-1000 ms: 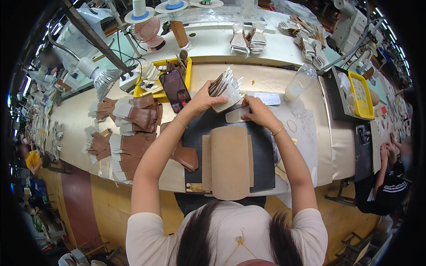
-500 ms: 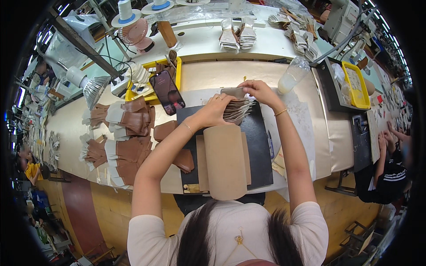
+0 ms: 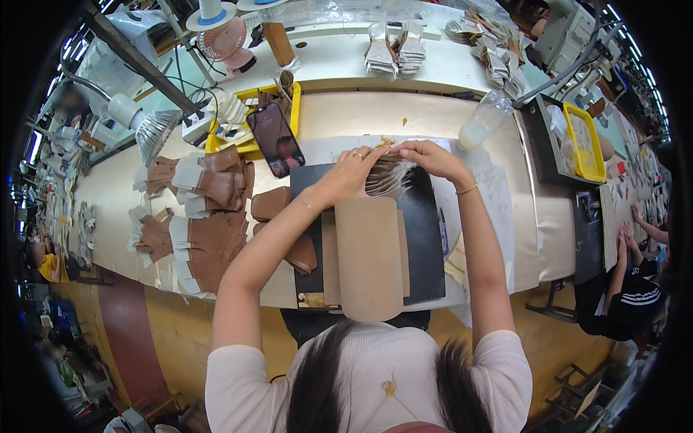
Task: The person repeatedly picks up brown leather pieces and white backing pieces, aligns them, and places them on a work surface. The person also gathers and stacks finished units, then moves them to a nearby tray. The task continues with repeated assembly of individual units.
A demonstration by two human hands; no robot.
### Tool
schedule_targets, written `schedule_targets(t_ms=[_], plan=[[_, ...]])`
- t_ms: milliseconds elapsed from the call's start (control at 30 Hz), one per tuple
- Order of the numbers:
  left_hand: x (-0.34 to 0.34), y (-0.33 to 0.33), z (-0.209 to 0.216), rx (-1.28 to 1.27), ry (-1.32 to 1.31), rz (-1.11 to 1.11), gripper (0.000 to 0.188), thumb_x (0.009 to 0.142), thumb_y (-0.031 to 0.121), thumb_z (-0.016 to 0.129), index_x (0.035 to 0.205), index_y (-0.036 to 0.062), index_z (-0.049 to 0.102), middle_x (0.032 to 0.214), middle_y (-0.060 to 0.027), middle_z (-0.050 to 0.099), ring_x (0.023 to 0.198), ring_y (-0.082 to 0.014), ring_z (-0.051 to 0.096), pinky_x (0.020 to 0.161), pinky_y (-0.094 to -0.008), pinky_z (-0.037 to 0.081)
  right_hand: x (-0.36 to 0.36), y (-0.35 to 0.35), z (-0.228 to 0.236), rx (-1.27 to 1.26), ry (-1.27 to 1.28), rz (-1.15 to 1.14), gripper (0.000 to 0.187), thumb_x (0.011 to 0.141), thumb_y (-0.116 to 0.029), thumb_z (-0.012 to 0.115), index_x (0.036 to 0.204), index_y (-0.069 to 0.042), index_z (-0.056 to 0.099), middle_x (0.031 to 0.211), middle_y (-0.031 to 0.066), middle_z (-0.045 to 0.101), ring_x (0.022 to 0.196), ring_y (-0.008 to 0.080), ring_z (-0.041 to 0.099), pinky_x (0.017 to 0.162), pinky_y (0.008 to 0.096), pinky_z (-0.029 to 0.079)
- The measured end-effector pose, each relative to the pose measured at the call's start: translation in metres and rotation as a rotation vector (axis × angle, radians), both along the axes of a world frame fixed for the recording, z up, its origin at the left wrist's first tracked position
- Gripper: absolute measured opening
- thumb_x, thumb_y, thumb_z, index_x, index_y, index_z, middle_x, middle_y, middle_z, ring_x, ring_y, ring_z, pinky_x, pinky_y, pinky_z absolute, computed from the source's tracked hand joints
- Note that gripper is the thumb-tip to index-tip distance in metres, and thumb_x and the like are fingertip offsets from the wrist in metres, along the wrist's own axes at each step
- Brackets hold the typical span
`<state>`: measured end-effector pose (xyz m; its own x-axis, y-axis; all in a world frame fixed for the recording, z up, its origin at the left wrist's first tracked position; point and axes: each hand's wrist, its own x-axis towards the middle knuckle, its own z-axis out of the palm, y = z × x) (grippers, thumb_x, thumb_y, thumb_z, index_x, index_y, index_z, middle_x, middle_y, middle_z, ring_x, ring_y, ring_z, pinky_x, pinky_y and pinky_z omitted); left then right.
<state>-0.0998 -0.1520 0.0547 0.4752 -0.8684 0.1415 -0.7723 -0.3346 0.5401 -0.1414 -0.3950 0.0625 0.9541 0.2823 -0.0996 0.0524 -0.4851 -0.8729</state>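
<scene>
Gold-toned worktop (image 3: 346, 114); on it, brown-and-white bundles (image 3: 216, 242) at left; a yellow tray (image 3: 295, 108) behind; a white sheet (image 3: 492, 213) at right.

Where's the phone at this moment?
In the head view, the phone is left of centre, tilted at the near right side of the yellow tray, left of and beyond the person's left hand.

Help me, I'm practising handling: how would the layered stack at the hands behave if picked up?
The layered stack would probably splay if held loosely, since its edges are fanned apart. Its layers may flex, as they look thin and curved.
</scene>
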Motion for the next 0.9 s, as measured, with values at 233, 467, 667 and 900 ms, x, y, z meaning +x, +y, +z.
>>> schedule_targets(t_ms=[233, 467, 667, 900], plan=[[0.005, 0.005, -0.013, -0.005, -0.081, -0.029, 0.11, 0.064, 0.041, 0.077, 0.149, 0.0087, 0.015, 0.133, -0.0204, 0.037, 0.123, -0.0387, 0.039, 0.106, -0.0467, 0.029, -0.033, 0.014, 0.022, -0.061, -0.267, -0.13, 0.055, 0.087, -0.032, 0.063, 0.136, -0.011, 0.048, 0.141, 0.0115, 0.044, 0.132, 0.0262, 0.039, 0.108, 0.0344, 0.031], [0.01, 0.003, -0.018, 0.024, 0.035, -0.017, 0.115, 0.064, 0.051, 0.078, 0.15, 0.0088, 0.013, 0.133, -0.0198, 0.037, 0.123, -0.0394, 0.036, 0.105, -0.0463, 0.028, -0.07, 0.047, 0.031, -0.68, -0.559, -0.041, 0.074, 0.064, -0.026, 0.08, 0.132, -0.028, 0.05, 0.149, 0.0011, 0.03, 0.133, 0.03, 0.03, 0.104, 0.0513, 0.03], [0.027, 0.003, -0.011, 0.048, 0.234, -0.05, 0.09, 0.077, 0.052, 0.069, 0.144, 0.0064, 0.032, 0.126, -0.0181, 0.045, 0.119, -0.0337, 0.043, 0.102, -0.0398, 0.033, -0.069, 0.063, 0.012, -0.703, -0.742, -0.087, 0.065, 0.062, -0.017, 0.079, 0.122, -0.022, 0.054, 0.12, -0.0007, 0.048, 0.112, 0.0252, 0.042, 0.096, 0.0438, 0.032], [0.055, -0.004, 0.003, 0.038, 0.364, -0.165, 0.058, 0.082, 0.043, 0.068, 0.125, 0.0057, 0.057, 0.109, -0.0122, 0.058, 0.103, -0.0244, 0.054, 0.087, -0.0329, 0.043, -0.069, 0.063, 0.01, -0.674, -0.667, -0.03, 0.052, 0.063, -0.011, 0.075, 0.11, -0.015, 0.056, 0.113, 0.0026, 0.051, 0.111, 0.0263, 0.044, 0.096, 0.0447, 0.032]])
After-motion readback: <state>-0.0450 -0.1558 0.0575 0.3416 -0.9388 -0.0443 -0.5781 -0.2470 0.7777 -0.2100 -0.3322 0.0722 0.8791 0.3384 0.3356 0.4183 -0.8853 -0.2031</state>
